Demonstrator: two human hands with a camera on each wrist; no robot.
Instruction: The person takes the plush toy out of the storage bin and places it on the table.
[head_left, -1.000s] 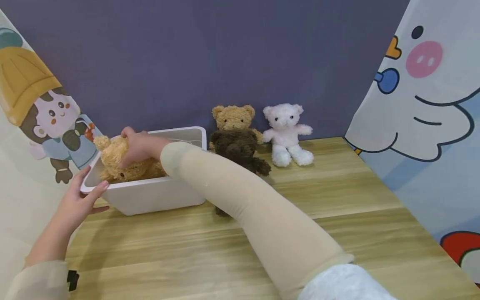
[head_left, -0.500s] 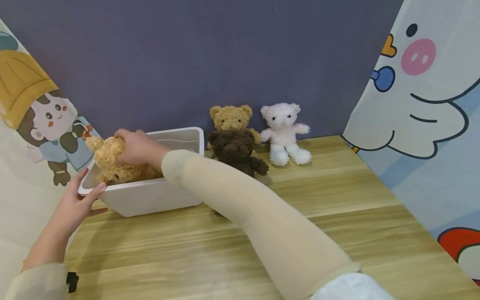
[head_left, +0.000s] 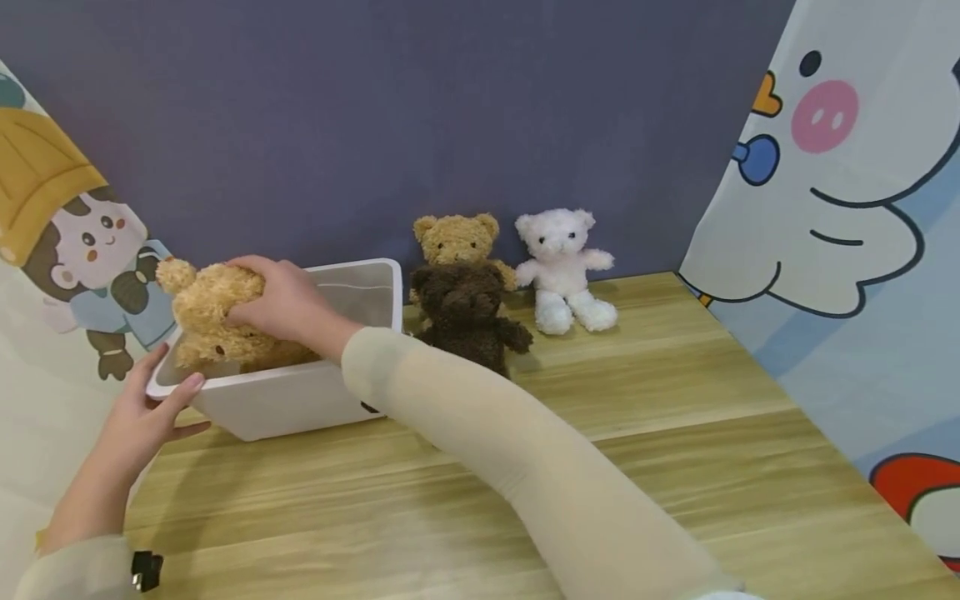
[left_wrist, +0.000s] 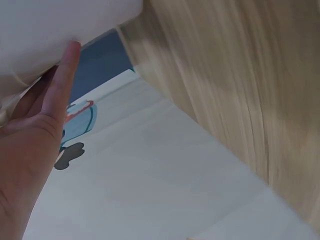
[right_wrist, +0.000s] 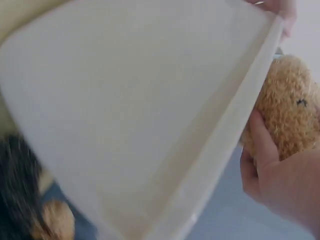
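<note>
My right hand grips a fluffy light-brown teddy bear by its head, thumb on the near side and fingers over the top. The bear leans inside a white plastic bin, its head and one ear above the rim and its lower body hidden by the front wall. In the right wrist view the fingers sink into the fur of the teddy bear beside the bin wall. At the bin's left end my left hand holds the corner, thumb in front and fingers round the side.
Right of the bin a dark-brown bear sits before a tan bear, partly hidden by my sleeve. A white bear sits against the dark backboard. Printed panels flank the wooden table.
The right hand has raised the teddy bear slightly and drawn it left, so more of its head stands above the rim. The left hand keeps its hold on the bin's corner.
</note>
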